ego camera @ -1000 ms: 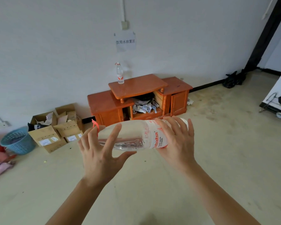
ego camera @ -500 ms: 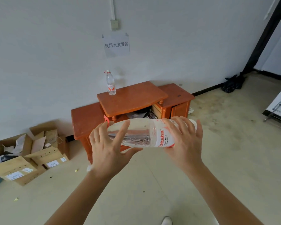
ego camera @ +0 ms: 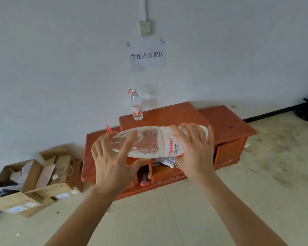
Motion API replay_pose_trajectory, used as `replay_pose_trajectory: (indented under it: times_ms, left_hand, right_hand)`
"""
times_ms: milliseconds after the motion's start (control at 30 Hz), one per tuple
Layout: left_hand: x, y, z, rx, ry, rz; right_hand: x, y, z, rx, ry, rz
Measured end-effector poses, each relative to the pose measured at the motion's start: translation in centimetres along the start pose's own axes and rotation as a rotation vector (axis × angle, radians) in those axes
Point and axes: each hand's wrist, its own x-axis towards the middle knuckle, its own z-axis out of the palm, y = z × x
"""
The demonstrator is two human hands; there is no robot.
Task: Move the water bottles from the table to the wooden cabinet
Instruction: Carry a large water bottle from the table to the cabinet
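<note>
Person's right up by the wooden cabinet (ego camera: pixel 226 125), carrying a big clear water bottle (ego camera: pixel 146 142) sideways in both hands; in the head view it sits in front of the cabinet's top. Right hand (ego camera: pixel 194 150) wraps the labelled base end, fingers curled over the top. Left hand (ego camera: pixel 112 162) takes the neck end, fingers spread across the front w/ thumb underneath. So both are gripping, tho the left looks the looser of the two. A red cap strap (ego camera: pixel 109 132) sticks out past the left fingers. A smaller water bottle (ego camera: pixel 137 105) stands upright at the back of the raised middle top, near the wall, under the paper sign (ego camera: pixel 147 55).

Risks, as I see it: the bottle's smooth and prob. heavy, and it has to go from flat to upright. That turn is where the spread left fingers could slip and the neck end drop. Set down too close to the smaller one, it'd knock it over (tall, narrow base). Too near the front edge and it could tip off. Cardboard boxes (ego camera: pixel 48 174) on the floor to the left are a trip hazard if the person steps that way.
</note>
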Motion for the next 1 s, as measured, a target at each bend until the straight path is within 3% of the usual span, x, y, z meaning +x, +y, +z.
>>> replay_pose_trajectory:
  times_ms: [333, 533, 733, 900, 1000]
  left_hand:
    - [12.2, -9.6, 17.3, -0.016, -0.072, -0.091]
    - [23.4, -14.8, 26.8, -0.07, -0.15, -0.042]
    - [31.9, -16.0, 34.9, -0.175, -0.092, -0.015]
    - [33.9, -14.6, 43.1, -0.388, -0.095, -0.245]
    - [34.4, -13.1, 48.1, -0.631, -0.12, -0.622]
  right_hand:
    - [13.8, 6.0, 19.0, 0.005, -0.093, -0.103]
    - [22.4, 10.6, 28.8, -0.005, -0.158, -0.029]
    - [27.9, 16.3, 34.9, 0.012, -0.135, 0.061]
    - [30.2, 22.6, 42.6, 0.046, -0.16, 0.075]
    - [30.2, 26.7, 48.7, 0.103, -0.234, 0.118]
